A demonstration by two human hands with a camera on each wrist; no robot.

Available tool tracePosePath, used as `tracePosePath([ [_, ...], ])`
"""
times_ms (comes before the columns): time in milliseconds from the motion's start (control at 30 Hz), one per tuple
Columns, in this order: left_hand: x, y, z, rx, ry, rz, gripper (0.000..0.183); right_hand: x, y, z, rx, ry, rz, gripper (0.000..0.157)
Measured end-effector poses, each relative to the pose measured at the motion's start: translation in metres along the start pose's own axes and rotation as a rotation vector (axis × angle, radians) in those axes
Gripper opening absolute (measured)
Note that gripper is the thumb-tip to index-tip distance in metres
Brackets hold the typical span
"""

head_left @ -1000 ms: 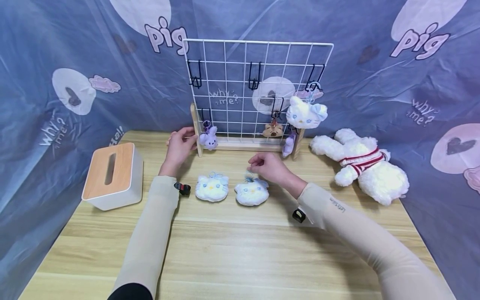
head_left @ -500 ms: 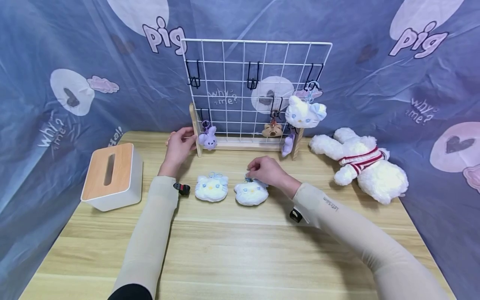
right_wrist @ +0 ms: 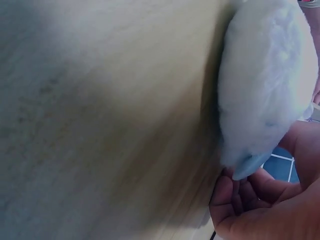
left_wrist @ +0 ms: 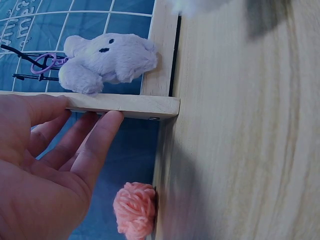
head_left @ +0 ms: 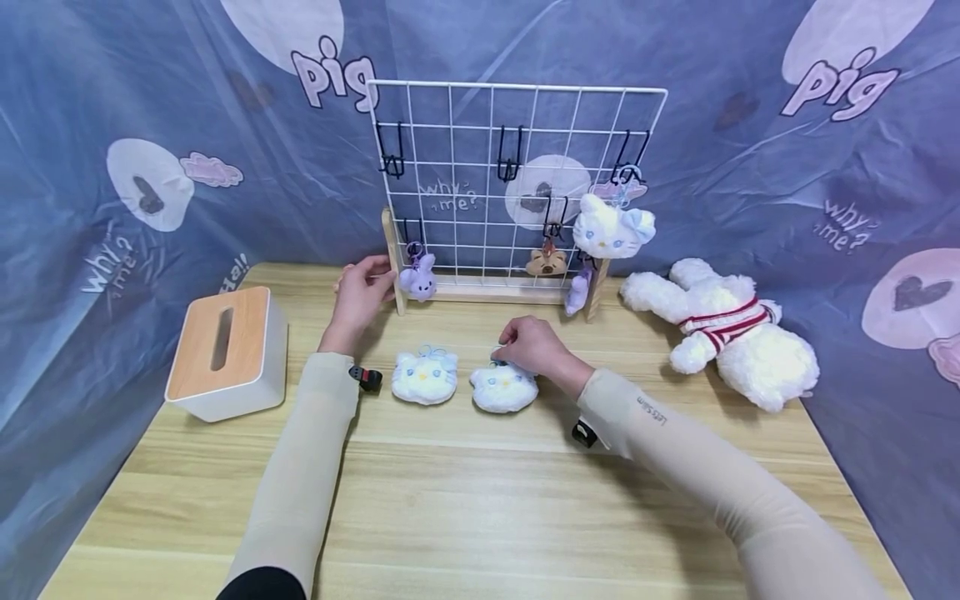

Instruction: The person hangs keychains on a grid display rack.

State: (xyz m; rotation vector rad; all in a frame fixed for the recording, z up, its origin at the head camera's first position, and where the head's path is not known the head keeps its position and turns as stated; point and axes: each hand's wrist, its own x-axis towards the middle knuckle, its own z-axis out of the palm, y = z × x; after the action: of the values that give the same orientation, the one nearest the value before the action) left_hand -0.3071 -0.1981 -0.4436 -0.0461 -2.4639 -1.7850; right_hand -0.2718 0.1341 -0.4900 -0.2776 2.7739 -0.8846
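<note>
My left hand (head_left: 362, 292) pinches the wooden side post (left_wrist: 125, 105) of a white wire-grid rack (head_left: 517, 86), thumb on one face and fingers on the other. Beside it hangs a purple bunny keychain (left_wrist: 107, 62) on a black hook. My right hand (head_left: 536, 344) pinches the ring at the top of a white plush cat-head keychain (head_left: 504, 392), which lies face up on the table. The right wrist view shows curled fingers by its blue bow (right_wrist: 251, 165); the ring is hidden there. A matching cat-head keychain (head_left: 424, 380) lies to its left.
Another cat-head keychain (head_left: 611, 229), a brown animal keychain (head_left: 547, 262) and a second purple keychain (head_left: 577, 292) hang on the rack's right. Bare black hooks (head_left: 509, 158) sit higher up. A tissue box (head_left: 225, 350) stands left; a white plush toy (head_left: 727, 333) lies right.
My right hand has come down and slightly toward me, its fingertips closing on the keychain's ring. The left hand stays on the post.
</note>
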Motion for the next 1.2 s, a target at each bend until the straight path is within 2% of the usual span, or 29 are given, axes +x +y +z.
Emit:
tracePosePath([
  [167, 0.001, 0.0, 0.001, -0.004, -0.001, 0.005, 0.043, 0.012, 0.011, 0.009, -0.034, -0.012, 0.027, 0.029],
  [400, 0.002, 0.002, 0.001, 0.018, 0.008, 0.011, 0.043, -0.033, -0.043, -0.02, -0.044, -0.006, 0.056, 0.02],
  [500, 0.002, 0.002, 0.001, 0.026, 0.011, 0.008, 0.043, -0.029, -0.04, -0.019, -0.032, -0.014, 0.055, 0.02],
  [733, 0.002, 0.002, 0.001, 0.027, 0.009, 0.002, 0.043, -0.005, -0.01, -0.002, -0.026, 0.009, 0.019, 0.02],
  [1033, 0.001, 0.0, 0.001, 0.02, 0.0, -0.013, 0.044, -0.03, -0.037, -0.019, -0.024, -0.024, 0.033, 0.02],
  [1133, 0.001, -0.001, 0.001, 0.019, 0.004, -0.01, 0.044, -0.027, -0.032, -0.017, -0.02, -0.018, 0.002, 0.017],
  [1200, 0.0, -0.001, 0.001, 0.021, 0.006, -0.008, 0.043, -0.02, -0.02, -0.01, -0.015, -0.005, -0.029, 0.016],
])
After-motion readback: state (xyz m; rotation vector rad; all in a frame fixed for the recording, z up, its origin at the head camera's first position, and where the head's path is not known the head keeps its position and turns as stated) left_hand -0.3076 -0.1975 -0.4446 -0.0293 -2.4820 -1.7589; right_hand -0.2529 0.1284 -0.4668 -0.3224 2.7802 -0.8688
